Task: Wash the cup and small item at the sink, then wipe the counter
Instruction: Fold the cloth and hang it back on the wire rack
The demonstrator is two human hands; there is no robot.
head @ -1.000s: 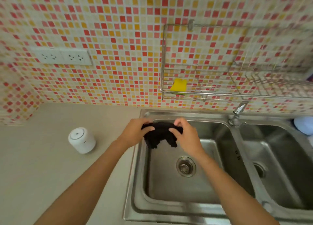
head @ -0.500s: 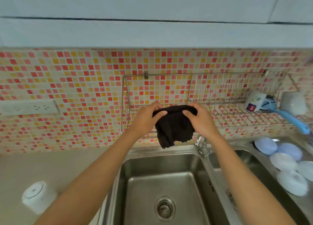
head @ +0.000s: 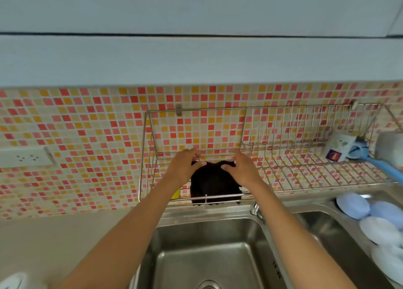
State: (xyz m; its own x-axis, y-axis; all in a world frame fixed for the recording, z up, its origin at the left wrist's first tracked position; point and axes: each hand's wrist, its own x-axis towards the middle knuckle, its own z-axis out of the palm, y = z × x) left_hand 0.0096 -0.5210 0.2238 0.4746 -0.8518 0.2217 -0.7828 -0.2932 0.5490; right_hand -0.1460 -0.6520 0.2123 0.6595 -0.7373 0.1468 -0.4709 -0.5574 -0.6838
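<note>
We hold a dark cloth [head: 214, 183] up at the wire rack [head: 283, 179] on the tiled wall, and we take that rack as our landmark. The cloth hangs inside the rack's left end, its top edge just under the rack's front upper bar and its lower edge drooping past the rack's bottom rail. Our left hand [head: 185, 165] pinches the cloth's top left corner between thumb and curled fingers; our right hand [head: 241, 169] pinches the top right corner the same way. Both grips are narrow and closed on fabric.

Behind the cloth, at the rack's lower left, a bit of something yellow [head: 176, 194] shows. At the rack's right end lie a white cup [head: 337, 149] on its side and a blue brush [head: 379, 165], its handle sticking out past the rack.

Below the rack sits the steel sink [head: 209, 245], with the tap [head: 255, 209] just under the rack's middle. Right of the sink, below the rack's right end, lies a pile of pale blue and white round things [head: 370, 219]. Left of the rack, a white socket [head: 26, 158] is set in the wall. Well below and left, on the counter [head: 54, 240], part of a small white item [head: 15, 281] shows at the frame's edge.
</note>
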